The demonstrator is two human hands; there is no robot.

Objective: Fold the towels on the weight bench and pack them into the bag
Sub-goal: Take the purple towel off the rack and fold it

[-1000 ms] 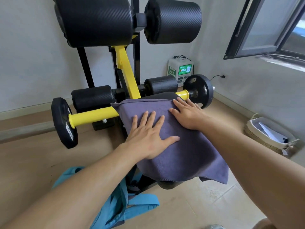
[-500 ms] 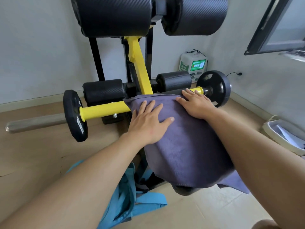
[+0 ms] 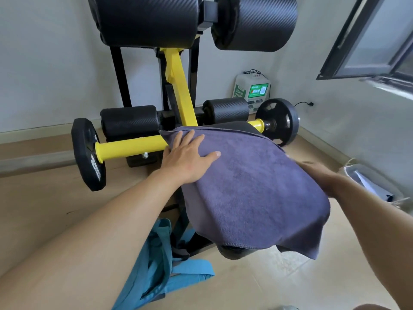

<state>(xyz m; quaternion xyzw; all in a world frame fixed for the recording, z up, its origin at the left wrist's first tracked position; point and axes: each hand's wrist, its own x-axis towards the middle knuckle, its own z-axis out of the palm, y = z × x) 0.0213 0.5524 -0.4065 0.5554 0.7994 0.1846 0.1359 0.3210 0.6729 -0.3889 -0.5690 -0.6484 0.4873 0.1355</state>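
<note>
Left hand (image 3: 186, 159) flat on towel (image 3: 250, 193) mid-frame; right hand (image 3: 321, 177) blurred, grip unclear; line up edges before folding.

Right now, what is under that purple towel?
The purple towel drapes over the bench's black pad, which peeks out at the far edge and the near end. The left hand presses on top. Anything else beneath is covered.
</note>
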